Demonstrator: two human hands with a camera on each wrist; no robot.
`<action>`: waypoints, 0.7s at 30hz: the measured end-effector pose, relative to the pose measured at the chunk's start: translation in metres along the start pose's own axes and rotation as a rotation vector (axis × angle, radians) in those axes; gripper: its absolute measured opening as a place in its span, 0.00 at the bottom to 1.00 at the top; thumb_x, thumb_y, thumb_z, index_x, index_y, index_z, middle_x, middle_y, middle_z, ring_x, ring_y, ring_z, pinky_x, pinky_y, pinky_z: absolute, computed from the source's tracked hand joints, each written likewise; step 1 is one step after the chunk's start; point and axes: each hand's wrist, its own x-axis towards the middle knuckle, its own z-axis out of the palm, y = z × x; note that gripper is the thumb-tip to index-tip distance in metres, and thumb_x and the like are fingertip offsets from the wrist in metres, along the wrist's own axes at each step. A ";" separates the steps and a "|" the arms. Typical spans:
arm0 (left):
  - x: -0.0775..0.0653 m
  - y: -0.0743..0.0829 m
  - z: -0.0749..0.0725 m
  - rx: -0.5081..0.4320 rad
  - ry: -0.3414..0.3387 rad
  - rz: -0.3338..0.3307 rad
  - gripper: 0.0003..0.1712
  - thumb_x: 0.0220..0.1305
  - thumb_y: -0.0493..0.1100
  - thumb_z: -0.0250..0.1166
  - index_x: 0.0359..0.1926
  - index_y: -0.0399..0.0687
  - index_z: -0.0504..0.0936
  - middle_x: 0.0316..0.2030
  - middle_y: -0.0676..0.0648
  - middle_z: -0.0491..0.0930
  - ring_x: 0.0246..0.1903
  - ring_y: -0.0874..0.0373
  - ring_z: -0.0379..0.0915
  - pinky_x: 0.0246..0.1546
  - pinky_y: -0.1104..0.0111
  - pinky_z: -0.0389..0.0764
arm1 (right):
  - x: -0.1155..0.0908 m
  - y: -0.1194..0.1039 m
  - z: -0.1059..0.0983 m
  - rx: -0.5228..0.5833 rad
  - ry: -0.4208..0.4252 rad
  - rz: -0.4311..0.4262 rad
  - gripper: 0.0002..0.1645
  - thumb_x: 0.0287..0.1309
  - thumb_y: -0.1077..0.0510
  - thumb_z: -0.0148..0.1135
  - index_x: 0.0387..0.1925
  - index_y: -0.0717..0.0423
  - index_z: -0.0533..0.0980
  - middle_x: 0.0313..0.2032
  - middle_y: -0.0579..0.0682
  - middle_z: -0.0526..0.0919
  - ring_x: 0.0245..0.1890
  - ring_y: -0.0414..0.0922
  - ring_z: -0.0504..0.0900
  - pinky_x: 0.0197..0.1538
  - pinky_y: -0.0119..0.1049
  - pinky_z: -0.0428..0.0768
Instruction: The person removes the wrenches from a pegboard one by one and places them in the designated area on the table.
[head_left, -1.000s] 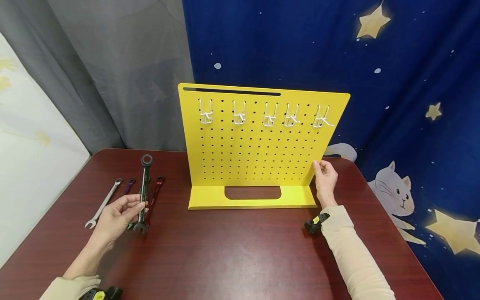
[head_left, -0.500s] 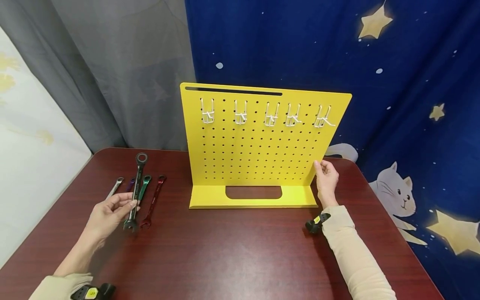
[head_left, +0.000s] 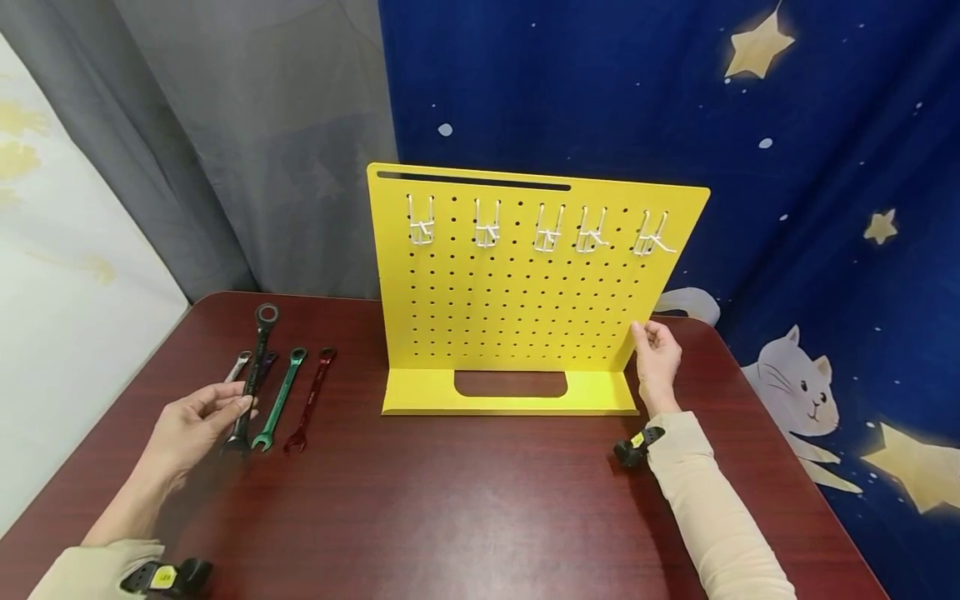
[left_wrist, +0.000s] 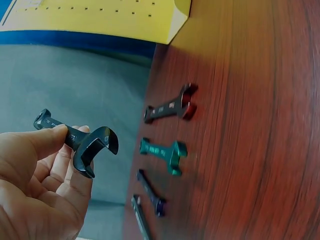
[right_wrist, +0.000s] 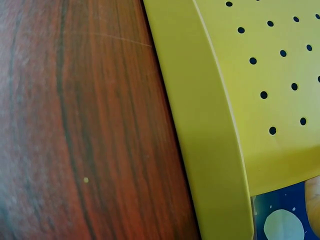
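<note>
My left hand (head_left: pixel 191 429) pinches a black combination wrench (head_left: pixel 257 362) between thumb and fingers, raised above the table with its ring end up. In the left wrist view the open end of this black wrench (left_wrist: pixel 95 147) faces the camera. Beside and below it lie a green wrench (head_left: pixel 281 400), a red wrench (head_left: pixel 311 400), a purple wrench (left_wrist: pixel 151 192) and a silver wrench (left_wrist: pixel 140 217). At the right, my right hand (head_left: pixel 657 362) grips the lower side edge of a yellow pegboard (head_left: pixel 510 292), thumb toward its front; the right wrist view barely shows that hand.
Several white hooks (head_left: pixel 487 233) run along the top of the pegboard. Its base ledge stands on the dark red table (head_left: pixel 480 500). A grey curtain (head_left: pixel 300 167) and a blue curtain (head_left: pixel 525 83) hang behind the table, with a white wall panel at the left.
My left hand has moved left with the black wrench, uncovering the green wrench and coming in front of the purple and silver ones. My right hand stays on the pegboard edge.
</note>
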 end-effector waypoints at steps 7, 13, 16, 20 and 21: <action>-0.013 0.033 -0.013 0.056 -0.015 -0.003 0.07 0.65 0.47 0.60 0.43 0.64 0.79 0.29 0.73 0.79 0.30 0.79 0.75 0.26 0.80 0.75 | 0.000 -0.002 -0.001 -0.020 0.007 0.016 0.14 0.60 0.55 0.62 0.40 0.62 0.76 0.25 0.33 0.75 0.29 0.34 0.72 0.36 0.20 0.73; -0.012 0.030 -0.024 0.008 -0.044 -0.044 0.08 0.65 0.45 0.60 0.41 0.67 0.79 0.28 0.70 0.81 0.28 0.76 0.77 0.24 0.78 0.75 | 0.001 -0.003 -0.001 -0.016 0.010 0.020 0.08 0.60 0.55 0.62 0.37 0.55 0.76 0.25 0.36 0.74 0.29 0.34 0.71 0.35 0.21 0.73; -0.011 0.026 -0.029 0.022 -0.041 -0.051 0.08 0.65 0.45 0.60 0.39 0.69 0.79 0.26 0.69 0.82 0.28 0.77 0.76 0.23 0.78 0.74 | 0.002 -0.003 -0.001 -0.018 0.008 0.017 0.08 0.60 0.55 0.62 0.37 0.55 0.76 0.25 0.36 0.74 0.28 0.35 0.71 0.35 0.20 0.73; -0.010 0.021 -0.035 0.054 -0.041 -0.054 0.07 0.65 0.46 0.60 0.38 0.70 0.78 0.25 0.67 0.83 0.28 0.77 0.75 0.22 0.77 0.73 | 0.003 -0.002 -0.001 -0.020 0.006 0.015 0.09 0.60 0.55 0.62 0.38 0.57 0.76 0.25 0.36 0.74 0.29 0.35 0.71 0.35 0.21 0.72; -0.010 0.020 -0.037 0.066 -0.039 -0.056 0.07 0.65 0.47 0.60 0.38 0.71 0.78 0.25 0.67 0.83 0.28 0.77 0.75 0.22 0.77 0.73 | 0.003 -0.002 -0.001 -0.022 0.005 0.015 0.10 0.60 0.54 0.62 0.38 0.57 0.76 0.25 0.36 0.74 0.29 0.35 0.71 0.36 0.21 0.72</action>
